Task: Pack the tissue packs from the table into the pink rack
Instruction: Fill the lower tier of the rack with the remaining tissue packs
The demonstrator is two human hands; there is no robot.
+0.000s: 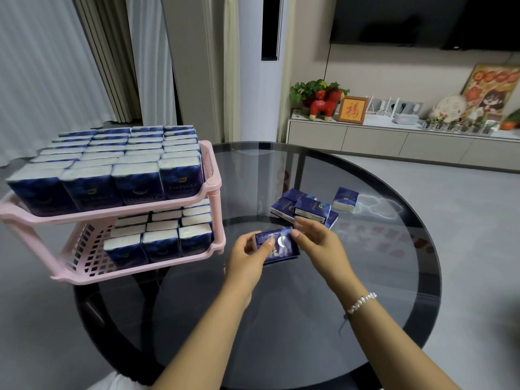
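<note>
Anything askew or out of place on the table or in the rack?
Nothing damaged or spilled. The loose tissue packs lie in a jumbled heap on the glass table, one pack apart. Rack rows are neat; the lower shelf's left side is unfilled.

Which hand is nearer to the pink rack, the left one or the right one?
Left. The left hand holds the tissue pack at its end toward the pink rack; the right hand holds the far end.

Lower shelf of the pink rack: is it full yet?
No: the lower shelf shows bare pink lattice left of its tissue packs.
</note>
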